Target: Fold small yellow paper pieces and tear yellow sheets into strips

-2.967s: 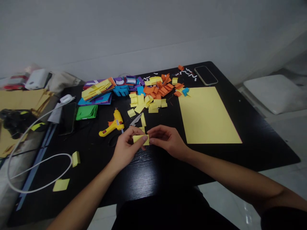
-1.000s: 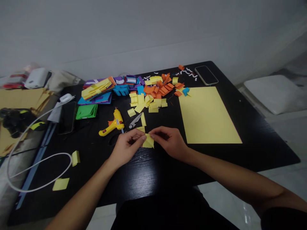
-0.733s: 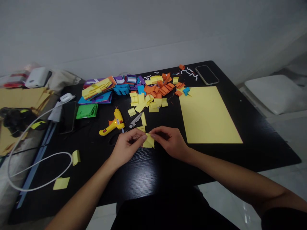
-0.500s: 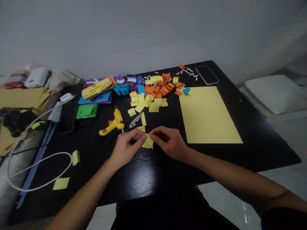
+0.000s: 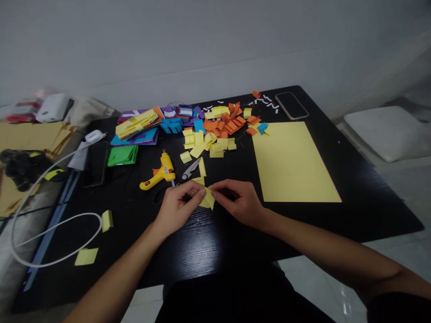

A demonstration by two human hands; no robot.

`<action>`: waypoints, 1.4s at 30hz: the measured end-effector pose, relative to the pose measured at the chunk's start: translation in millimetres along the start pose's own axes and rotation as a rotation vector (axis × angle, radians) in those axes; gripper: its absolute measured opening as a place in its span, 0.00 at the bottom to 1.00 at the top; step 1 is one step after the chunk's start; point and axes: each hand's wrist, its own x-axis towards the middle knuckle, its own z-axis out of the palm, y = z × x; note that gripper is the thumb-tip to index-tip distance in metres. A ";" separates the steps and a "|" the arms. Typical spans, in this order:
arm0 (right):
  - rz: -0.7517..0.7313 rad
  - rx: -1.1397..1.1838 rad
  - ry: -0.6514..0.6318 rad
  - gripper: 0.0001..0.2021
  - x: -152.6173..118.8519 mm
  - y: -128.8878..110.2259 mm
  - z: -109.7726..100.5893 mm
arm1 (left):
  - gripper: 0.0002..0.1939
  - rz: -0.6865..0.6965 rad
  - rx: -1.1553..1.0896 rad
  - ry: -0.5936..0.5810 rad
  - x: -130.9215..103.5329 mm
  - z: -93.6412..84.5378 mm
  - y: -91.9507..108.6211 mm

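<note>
Near the table's front middle, a small yellow paper piece (image 5: 209,197) is pinched between the fingertips of my left hand (image 5: 180,206) and my right hand (image 5: 239,200). Both hands are closed on it, fingertips almost touching. More yellow paper lies just behind and beneath it. Scissors (image 5: 191,169) rest behind my left hand, their handles partly hidden. Left of them is a yellow glue gun (image 5: 160,172). Folded yellow pieces (image 5: 198,141) and orange pieces (image 5: 229,125) are heaped farther back. A large yellow sheet (image 5: 294,161) lies to the right.
Stacks of coloured paper (image 5: 139,123) and a green bundle (image 5: 123,155) sit at the back left. A white cable (image 5: 55,229) loops over the left side. One phone (image 5: 291,106) lies at the back right, another dark phone (image 5: 95,163) at the left.
The held yellow paper and my right fingertips have shifted very slightly. Both hands keep their pinch, and the view has moved a little.
</note>
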 end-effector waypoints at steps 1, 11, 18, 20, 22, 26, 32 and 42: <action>0.003 -0.004 -0.002 0.06 -0.2 0.4 -0.1 | 0.09 -0.001 -0.001 0.000 -0.1 0.4 -0.4; 0.051 0.065 -0.014 0.05 -0.1 3.0 0.4 | 0.08 0.008 -0.037 0.024 0.3 3.3 -2.5; 0.131 0.155 0.008 0.05 0.7 1.1 0.6 | 0.11 -0.046 -0.090 0.020 1.6 0.9 3.7; 0.146 0.182 0.012 0.05 1.4 0.9 0.1 | 0.12 -0.068 -0.103 0.015 1.9 -0.4 4.9; 0.149 0.191 0.011 0.06 1.9 0.8 -0.1 | 0.13 -0.076 -0.111 0.011 2.1 -1.3 5.6; 0.147 0.193 0.002 0.05 2.1 0.9 0.4 | 0.12 -0.074 -0.122 0.002 2.4 -0.5 5.5; 0.136 0.161 -0.007 0.05 1.4 2.0 1.3 | 0.11 -0.075 -0.117 0.014 2.2 2.7 1.6; 0.135 0.131 -0.022 0.06 0.5 4.7 2.8 | 0.10 -0.029 -0.073 0.017 1.5 3.9 0.5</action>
